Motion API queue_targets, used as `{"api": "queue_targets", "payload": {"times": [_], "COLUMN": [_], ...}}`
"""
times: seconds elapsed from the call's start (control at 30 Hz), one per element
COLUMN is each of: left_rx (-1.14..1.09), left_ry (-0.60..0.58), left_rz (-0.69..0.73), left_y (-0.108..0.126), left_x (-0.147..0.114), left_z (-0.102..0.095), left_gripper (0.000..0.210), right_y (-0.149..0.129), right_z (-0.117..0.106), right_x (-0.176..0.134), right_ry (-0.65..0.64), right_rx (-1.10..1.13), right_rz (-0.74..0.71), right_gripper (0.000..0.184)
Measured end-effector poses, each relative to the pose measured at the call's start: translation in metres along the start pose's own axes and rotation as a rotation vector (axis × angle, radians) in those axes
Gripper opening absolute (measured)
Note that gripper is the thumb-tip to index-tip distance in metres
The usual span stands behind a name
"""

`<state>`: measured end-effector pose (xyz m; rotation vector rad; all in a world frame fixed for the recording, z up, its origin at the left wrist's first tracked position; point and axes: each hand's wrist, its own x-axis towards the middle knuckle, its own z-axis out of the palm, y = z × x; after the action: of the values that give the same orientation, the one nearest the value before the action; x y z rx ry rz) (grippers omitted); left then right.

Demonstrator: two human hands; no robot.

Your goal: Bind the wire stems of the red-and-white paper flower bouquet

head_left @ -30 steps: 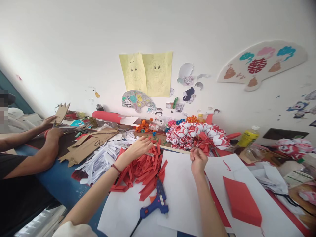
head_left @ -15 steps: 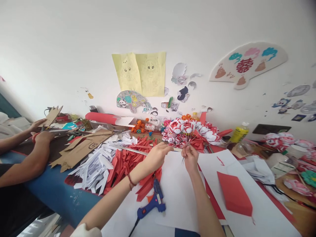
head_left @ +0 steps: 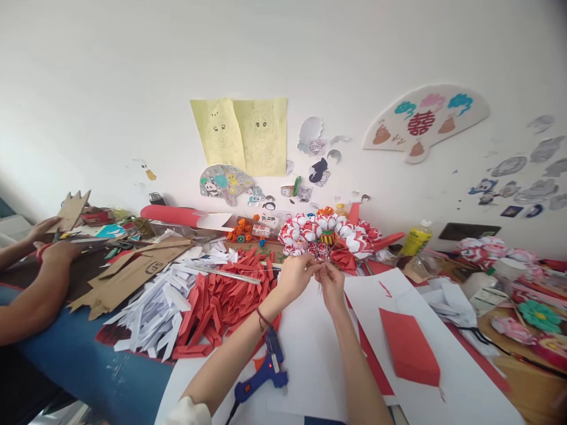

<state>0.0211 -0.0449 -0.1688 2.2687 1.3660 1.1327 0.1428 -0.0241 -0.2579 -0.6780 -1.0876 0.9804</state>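
My left hand [head_left: 296, 276] and my right hand [head_left: 332, 284] meet above the white paper sheet [head_left: 310, 348], fingertips nearly touching. The right fingers pinch a bundle of thin stems, whose ends poke out below. Closed too, the left fingertips press near the same spot; what they hold is too small to make out. Just beyond stand red-and-white folded paper flowers [head_left: 305, 227]. Left of my hands lie heaps of red paper strips [head_left: 225, 295] and white paper strips [head_left: 155, 313]. A blue glue gun [head_left: 266, 372] rests under my left forearm.
At the left, a co-worker's hands [head_left: 57, 251] hold a piece of cut cardboard [head_left: 73, 209]. Flat cardboard [head_left: 133, 271] lies nearby. To the right are a red folded paper piece [head_left: 410, 348], a yellow bottle [head_left: 416, 237] and a plastic bottle [head_left: 481, 292]. A wall runs behind.
My left hand has come across to my right hand, closing the gap between them. The whole view has shifted slightly, so the things on the table appear further left.
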Motion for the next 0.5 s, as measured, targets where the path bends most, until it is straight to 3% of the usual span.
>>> {"api": "queue_targets", "payload": {"times": [0.33,0.5], "left_rx": [-0.047,-0.085], "left_ry": [0.052,0.027], "left_rz": [-0.160,-0.138], "left_y": [-0.0025,-0.0024], "left_x": [0.0090,0.0058], "left_z": [0.0035,0.0029], "left_gripper": [0.017,0.015], "right_y": [-0.0038,-0.0038], "right_z": [0.0004,0.0016], "right_x": [-0.0028,-0.0009], "right_ry": [-0.031,-0.026], "right_rx": [-0.080,-0.080], "right_rz": [-0.064,-0.086], "right_gripper": [0.042,0.045]}}
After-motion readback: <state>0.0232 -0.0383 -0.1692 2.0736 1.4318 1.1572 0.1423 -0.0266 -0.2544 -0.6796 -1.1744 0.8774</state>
